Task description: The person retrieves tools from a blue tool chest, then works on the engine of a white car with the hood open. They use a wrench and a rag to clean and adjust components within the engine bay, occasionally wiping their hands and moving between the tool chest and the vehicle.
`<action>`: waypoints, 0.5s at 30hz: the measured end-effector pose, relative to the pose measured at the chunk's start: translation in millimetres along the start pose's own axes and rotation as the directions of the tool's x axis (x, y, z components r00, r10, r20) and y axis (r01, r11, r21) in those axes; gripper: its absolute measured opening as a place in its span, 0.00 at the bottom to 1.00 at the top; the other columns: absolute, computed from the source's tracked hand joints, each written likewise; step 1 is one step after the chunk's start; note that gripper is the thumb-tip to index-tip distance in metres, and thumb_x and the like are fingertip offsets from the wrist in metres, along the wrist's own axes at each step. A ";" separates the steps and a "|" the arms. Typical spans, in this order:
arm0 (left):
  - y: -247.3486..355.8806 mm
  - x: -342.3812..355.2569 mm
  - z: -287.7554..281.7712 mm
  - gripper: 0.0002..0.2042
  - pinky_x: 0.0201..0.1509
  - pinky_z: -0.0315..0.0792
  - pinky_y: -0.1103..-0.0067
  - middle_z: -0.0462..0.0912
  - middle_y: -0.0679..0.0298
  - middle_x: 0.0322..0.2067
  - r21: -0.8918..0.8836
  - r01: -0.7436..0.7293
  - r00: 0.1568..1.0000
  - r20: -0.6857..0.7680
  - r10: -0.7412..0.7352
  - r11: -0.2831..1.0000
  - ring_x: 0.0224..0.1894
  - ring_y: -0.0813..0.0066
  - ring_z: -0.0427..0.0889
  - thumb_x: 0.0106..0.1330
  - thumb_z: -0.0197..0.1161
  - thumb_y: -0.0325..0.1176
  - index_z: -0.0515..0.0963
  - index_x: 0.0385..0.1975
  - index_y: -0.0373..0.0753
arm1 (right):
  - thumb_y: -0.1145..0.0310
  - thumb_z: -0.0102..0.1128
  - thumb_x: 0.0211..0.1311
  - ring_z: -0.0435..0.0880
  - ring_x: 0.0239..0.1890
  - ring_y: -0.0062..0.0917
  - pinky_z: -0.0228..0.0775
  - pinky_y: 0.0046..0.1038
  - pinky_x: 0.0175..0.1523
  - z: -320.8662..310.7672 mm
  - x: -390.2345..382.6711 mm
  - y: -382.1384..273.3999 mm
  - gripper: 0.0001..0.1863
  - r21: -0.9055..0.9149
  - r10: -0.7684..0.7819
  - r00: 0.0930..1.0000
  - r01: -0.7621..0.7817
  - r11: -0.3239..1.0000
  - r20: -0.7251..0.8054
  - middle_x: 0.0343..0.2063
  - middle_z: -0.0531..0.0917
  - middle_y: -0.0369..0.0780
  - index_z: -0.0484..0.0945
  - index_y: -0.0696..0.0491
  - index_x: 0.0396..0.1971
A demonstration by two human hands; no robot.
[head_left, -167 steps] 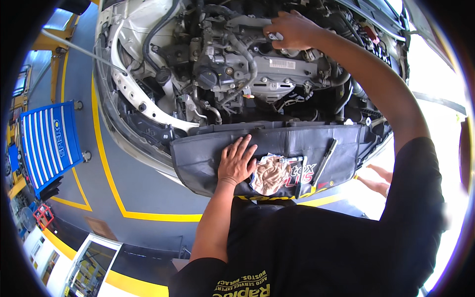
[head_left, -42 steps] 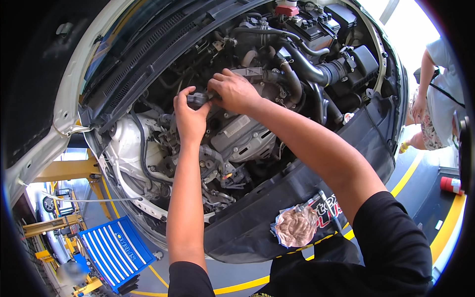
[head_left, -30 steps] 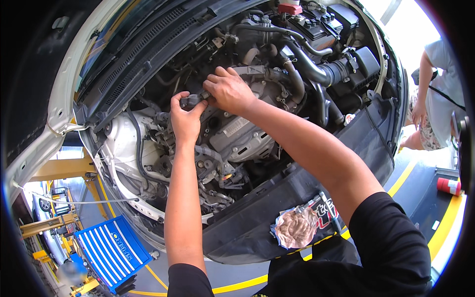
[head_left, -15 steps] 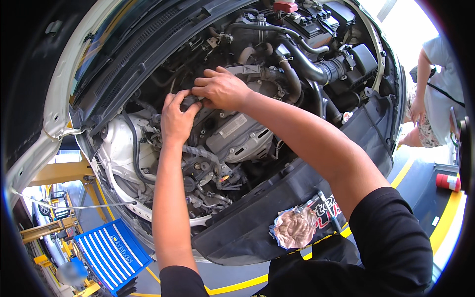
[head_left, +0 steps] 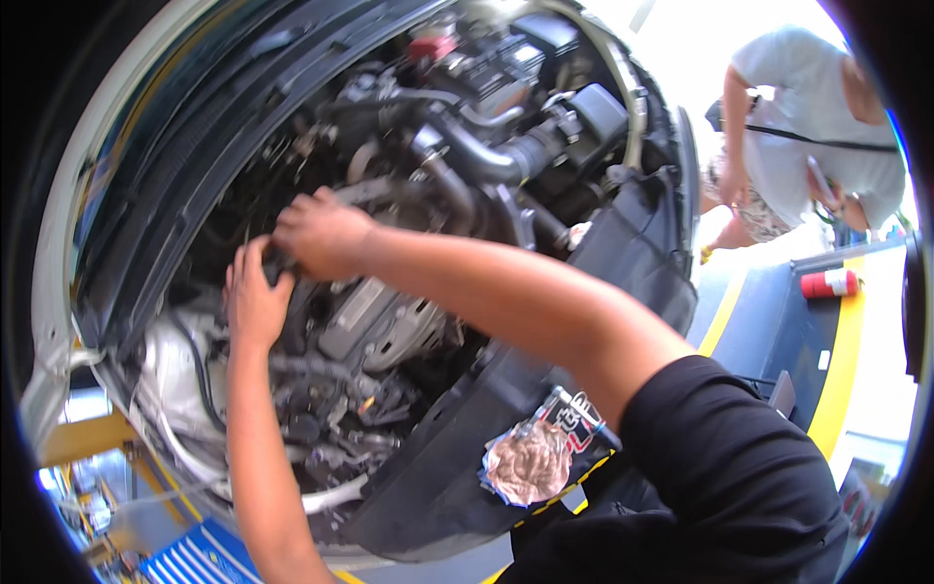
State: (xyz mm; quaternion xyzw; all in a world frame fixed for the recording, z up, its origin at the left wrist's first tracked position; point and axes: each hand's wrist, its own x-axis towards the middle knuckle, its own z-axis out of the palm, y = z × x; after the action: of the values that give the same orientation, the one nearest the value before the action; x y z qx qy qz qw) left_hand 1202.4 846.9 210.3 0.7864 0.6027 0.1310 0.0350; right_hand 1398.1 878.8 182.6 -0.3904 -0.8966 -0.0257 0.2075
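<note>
Over the dark upper engine, my left hand (head_left: 257, 300) has its fingers and thumb curled round a small dark part (head_left: 277, 263), mostly hidden and blurred by motion. My right hand (head_left: 321, 234) is beside it, just up and to the right, fingers bent over the same area; what they grip cannot be made out. Below my hands lies the silver engine cover (head_left: 355, 321) with a pale label. A black fender cover (head_left: 418, 472) drapes the car's front edge, carrying a crumpled beige rag (head_left: 527, 462) and a slim metal tool (head_left: 608, 436).
The raised hood's frame (head_left: 70, 253) arches at left. A battery (head_left: 486, 73) and airbox (head_left: 595, 117) sit at upper right. A person (head_left: 798, 117) in a light shirt stands right, holding a phone-like object. A red extinguisher (head_left: 829, 284) and blue tool cabinet (head_left: 195, 560) are beyond the car.
Since a second ago, the view has swung, shifting the engine bay leftward and showing more of the person at right. My hands stay together over the engine, the dark part now more hidden.
</note>
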 end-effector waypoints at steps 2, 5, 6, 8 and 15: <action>-2.0 -11.4 -6.4 0.25 0.65 0.70 0.59 0.81 0.56 0.57 -0.134 -0.089 0.987 -0.146 0.069 0.987 0.61 0.48 0.78 0.66 0.70 0.37 0.75 0.63 0.44 | 0.60 0.66 0.55 0.80 0.56 0.35 0.72 0.43 0.56 -9.5 -16.4 3.1 0.19 0.058 0.076 0.996 -0.073 0.996 -0.047 0.48 0.83 0.39 0.84 0.47 0.47; -4.3 -42.8 -23.4 0.16 0.62 0.72 0.66 0.82 0.56 0.54 -0.298 -0.082 0.937 -0.347 -0.028 0.951 0.56 0.58 0.80 0.71 0.68 0.34 0.80 0.56 0.38 | 0.63 0.69 0.61 0.81 0.55 0.42 0.75 0.45 0.60 -39.0 -55.6 15.3 0.17 0.249 0.093 0.992 -0.070 0.966 -0.083 0.48 0.81 0.44 0.81 0.54 0.47; -3.5 -58.0 -29.6 0.15 0.60 0.73 0.70 0.83 0.59 0.53 -0.428 0.032 0.932 -0.314 -0.182 0.903 0.54 0.63 0.81 0.72 0.67 0.33 0.80 0.55 0.38 | 0.64 0.69 0.62 0.82 0.54 0.41 0.76 0.44 0.59 -52.8 -73.9 18.2 0.16 0.295 0.142 0.990 -0.131 0.947 -0.015 0.45 0.81 0.44 0.81 0.55 0.46; 5.0 -94.4 -38.8 0.11 0.50 0.73 0.79 0.85 0.66 0.47 -0.592 0.093 0.867 -0.347 -0.357 0.801 0.47 0.77 0.80 0.75 0.65 0.31 0.81 0.53 0.38 | 0.66 0.68 0.63 0.84 0.50 0.39 0.77 0.42 0.57 -84.5 -113.7 20.7 0.14 0.385 0.212 0.973 -0.229 0.894 0.088 0.40 0.82 0.44 0.80 0.56 0.45; 89.6 -224.8 -7.7 0.08 0.51 0.74 0.83 0.84 0.65 0.43 -0.843 0.315 0.792 -0.019 -0.610 0.436 0.44 0.81 0.81 0.77 0.61 0.25 0.80 0.51 0.33 | 0.76 0.70 0.64 0.88 0.42 0.29 0.77 0.30 0.47 -161.6 -256.9 6.2 0.14 0.372 0.423 0.755 -0.630 0.682 0.501 0.38 0.86 0.42 0.83 0.56 0.49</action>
State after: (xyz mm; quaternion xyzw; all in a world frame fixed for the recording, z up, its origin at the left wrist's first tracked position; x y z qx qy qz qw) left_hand 1230.8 606.7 200.0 0.4492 0.6662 0.4999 0.3233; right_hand 1615.8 672.4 228.6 -0.5623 -0.7362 0.3544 0.1275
